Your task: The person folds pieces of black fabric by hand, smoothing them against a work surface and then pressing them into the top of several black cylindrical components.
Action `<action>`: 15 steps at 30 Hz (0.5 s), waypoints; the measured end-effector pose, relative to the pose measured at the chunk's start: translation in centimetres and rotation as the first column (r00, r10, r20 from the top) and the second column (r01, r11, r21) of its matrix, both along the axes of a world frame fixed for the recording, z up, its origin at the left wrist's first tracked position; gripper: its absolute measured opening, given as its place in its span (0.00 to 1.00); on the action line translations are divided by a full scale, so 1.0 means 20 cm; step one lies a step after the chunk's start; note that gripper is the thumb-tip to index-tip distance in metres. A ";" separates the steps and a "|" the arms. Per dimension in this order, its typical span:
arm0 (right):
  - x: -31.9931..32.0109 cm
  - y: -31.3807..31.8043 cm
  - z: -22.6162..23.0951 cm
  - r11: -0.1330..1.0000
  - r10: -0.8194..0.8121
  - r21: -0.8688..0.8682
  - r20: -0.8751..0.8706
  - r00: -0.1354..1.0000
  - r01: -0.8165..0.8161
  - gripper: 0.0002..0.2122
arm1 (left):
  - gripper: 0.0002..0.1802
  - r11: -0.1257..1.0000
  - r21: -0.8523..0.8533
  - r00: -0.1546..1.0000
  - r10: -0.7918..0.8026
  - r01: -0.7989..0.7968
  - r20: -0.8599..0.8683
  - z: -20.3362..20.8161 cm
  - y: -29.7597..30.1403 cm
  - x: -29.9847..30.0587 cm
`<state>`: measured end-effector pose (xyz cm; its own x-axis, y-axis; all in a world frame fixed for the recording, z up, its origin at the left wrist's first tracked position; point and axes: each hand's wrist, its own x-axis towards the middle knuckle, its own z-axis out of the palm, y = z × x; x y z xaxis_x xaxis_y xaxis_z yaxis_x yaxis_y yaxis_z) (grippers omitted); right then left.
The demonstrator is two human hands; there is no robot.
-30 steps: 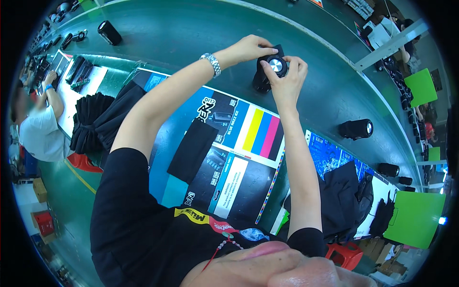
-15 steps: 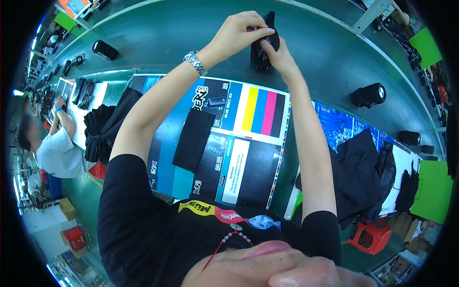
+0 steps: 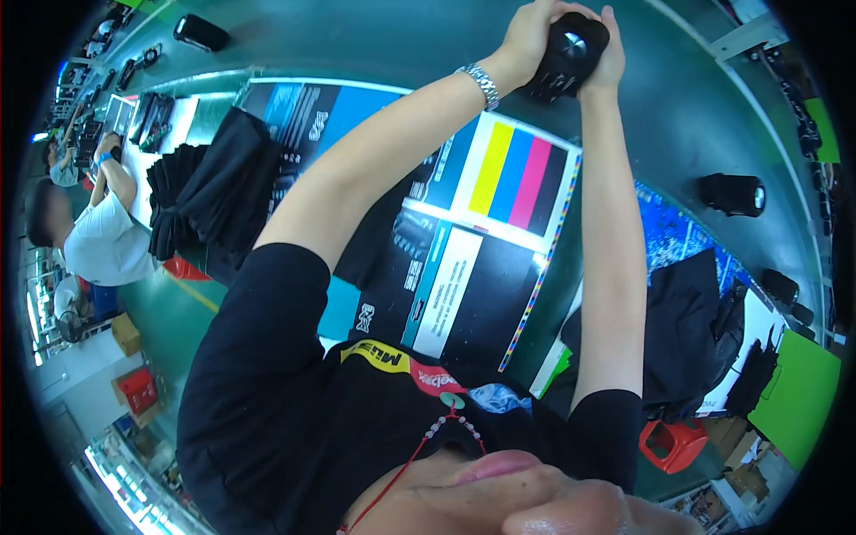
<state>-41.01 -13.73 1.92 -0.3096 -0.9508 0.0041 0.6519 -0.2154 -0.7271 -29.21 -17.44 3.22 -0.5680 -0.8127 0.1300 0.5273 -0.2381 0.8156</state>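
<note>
Both hands hold a black cylindrical speaker [image 3: 560, 69] at the top of the view, above the green work surface. Its round end with a silver disc faces me. My left hand [image 3: 528, 40], with a metal watch on the wrist, is closed round its left side. Against the right side presses my right hand [image 3: 608, 64], fingers partly hidden behind the speaker. A black cloth piece [image 3: 367, 241] lies on the printed sheet [image 3: 526, 236], partly covered by my left forearm.
Another black speaker [image 3: 733, 194] lies to the right, and one more [image 3: 201, 33] at the far left. Black cloth bags [image 3: 218, 183] are piled on the left, and dark fabric [image 3: 682, 312] on the right. A co-worker [image 3: 105, 236] sits at the left; a red stool [image 3: 670, 444] stands lower right.
My hands have moved right with the black item, from a pinching hold to a grip on both sides. The speaker's round end now shows. My view has shifted a little.
</note>
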 end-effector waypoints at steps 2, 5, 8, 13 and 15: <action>-0.05 -0.01 -0.25 0.988 -0.117 -0.104 -0.063 0.991 0.110 0.15 | 0.27 1.000 0.020 0.988 -0.016 0.019 -0.157 -0.13 0.02 -0.02; -0.06 -0.08 -0.41 0.901 -0.435 -0.031 -0.065 0.898 0.433 0.15 | 0.24 0.978 -0.117 0.982 0.181 -0.173 0.059 -0.32 -0.07 -0.04; -0.23 -0.14 -0.44 0.933 -0.355 -0.021 -0.187 0.916 0.358 0.14 | 0.23 0.963 -0.173 0.957 0.234 -0.205 0.172 -0.26 -0.11 -0.08; -0.22 -0.06 -0.40 0.931 -0.297 0.156 -0.206 0.932 0.331 0.10 | 0.20 0.943 -0.305 0.909 0.239 -0.134 0.342 -0.12 -0.09 0.17; -0.23 0.05 -0.33 0.865 -0.374 0.256 -0.246 0.894 0.432 0.11 | 0.18 0.908 -0.401 0.885 0.280 -0.120 0.372 -0.03 0.04 0.36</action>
